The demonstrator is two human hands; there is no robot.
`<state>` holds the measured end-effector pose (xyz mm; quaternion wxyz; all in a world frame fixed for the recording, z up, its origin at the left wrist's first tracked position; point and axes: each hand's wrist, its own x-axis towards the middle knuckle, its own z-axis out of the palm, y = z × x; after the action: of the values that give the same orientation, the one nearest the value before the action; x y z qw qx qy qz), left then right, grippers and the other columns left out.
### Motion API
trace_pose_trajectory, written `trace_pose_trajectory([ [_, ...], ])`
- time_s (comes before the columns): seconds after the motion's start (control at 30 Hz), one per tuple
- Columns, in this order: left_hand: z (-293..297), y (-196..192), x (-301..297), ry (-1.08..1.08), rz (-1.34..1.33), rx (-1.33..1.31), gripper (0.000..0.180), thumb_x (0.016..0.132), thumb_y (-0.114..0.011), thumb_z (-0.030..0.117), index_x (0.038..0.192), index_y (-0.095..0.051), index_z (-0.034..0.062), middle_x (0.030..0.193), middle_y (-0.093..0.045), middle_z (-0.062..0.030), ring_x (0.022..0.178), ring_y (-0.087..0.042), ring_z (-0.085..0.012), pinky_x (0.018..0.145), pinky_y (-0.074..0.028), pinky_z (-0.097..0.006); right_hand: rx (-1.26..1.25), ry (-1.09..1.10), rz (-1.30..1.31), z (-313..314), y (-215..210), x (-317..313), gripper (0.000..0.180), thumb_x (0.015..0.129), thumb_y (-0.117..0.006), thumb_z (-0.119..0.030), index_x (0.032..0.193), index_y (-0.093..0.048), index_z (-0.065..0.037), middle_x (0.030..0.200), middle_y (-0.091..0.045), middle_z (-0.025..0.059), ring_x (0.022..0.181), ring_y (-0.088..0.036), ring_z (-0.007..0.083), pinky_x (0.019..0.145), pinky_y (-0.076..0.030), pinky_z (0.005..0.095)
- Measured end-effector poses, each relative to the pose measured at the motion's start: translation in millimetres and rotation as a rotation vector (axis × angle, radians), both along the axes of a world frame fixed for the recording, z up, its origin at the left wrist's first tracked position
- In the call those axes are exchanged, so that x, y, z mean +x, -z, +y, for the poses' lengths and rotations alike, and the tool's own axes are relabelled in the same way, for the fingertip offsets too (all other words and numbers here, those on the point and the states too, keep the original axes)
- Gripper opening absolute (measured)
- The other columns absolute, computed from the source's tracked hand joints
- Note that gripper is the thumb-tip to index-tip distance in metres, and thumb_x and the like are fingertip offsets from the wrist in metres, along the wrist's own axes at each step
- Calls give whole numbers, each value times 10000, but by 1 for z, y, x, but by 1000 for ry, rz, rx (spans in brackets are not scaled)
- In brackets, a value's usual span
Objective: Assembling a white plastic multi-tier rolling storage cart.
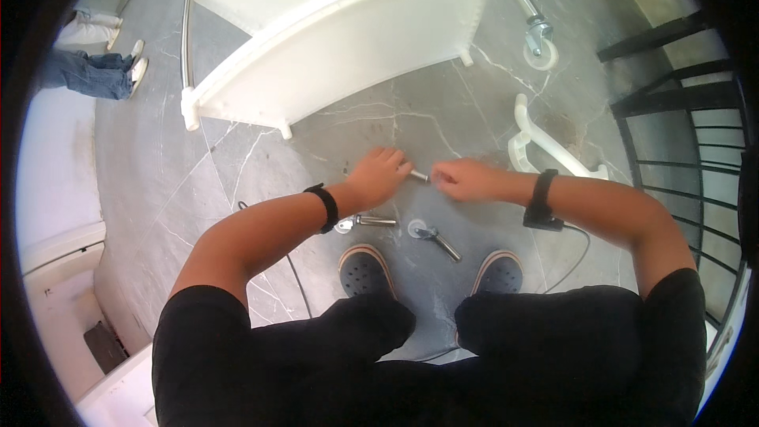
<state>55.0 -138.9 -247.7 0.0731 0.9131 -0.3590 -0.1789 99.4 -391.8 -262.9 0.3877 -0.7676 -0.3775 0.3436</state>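
My left hand (379, 176) is closed around a short metal tube (420, 176), whose end sticks out toward the right; the rest is hidden in the palm. Just beyond that end, the pinched fingers of my right hand (466, 180) are slightly blurred, and what they hold, if anything, cannot be made out. Under my left wrist a caster on a metal leg (375, 221) lies on the floor. A second caster leg (444, 245) lies between my shoes, its white wheel toward the left.
Ahead, a white shelf trolley (348, 55) lies tipped, with a caster (541, 51) on its right leg. A white curved frame piece (545, 138) lies right of my hands. Black metal railing (680, 103) borders the right. Another person's legs (91, 73) show at far left.
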Motion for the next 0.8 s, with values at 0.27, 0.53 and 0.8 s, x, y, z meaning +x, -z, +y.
trace_pose_trajectory([
  [0.27,63,-7,-8,-585,520,-127,262,897,-563,187,1090,-526,13,1011,-599,-148,943,-619,-278,821,-499,-405,23,58,14,-50,12,-16,187,874,-554,-149,1032,-596,-57,763,-653,122,690,-633,282,628,-479,396],
  [0.53,149,-50,-32,-1439,859,-588,219,886,-526,188,1062,-493,62,865,-593,-94,750,-636,-220,691,-524,-350,12,70,138,-72,1,-29,160,892,-504,-98,1010,-590,-32,745,-643,123,654,-614,229,617,-478,359],
  [0.8,194,-49,-24,-1476,727,-300,265,993,-475,346,1037,-500,86,771,-569,-38,632,-596,-155,511,-433,-323,-8,-162,-67,-3,-103,8,369,919,-521,-86,1284,-466,-75,811,-618,116,702,-616,265,656,-485,397],
])
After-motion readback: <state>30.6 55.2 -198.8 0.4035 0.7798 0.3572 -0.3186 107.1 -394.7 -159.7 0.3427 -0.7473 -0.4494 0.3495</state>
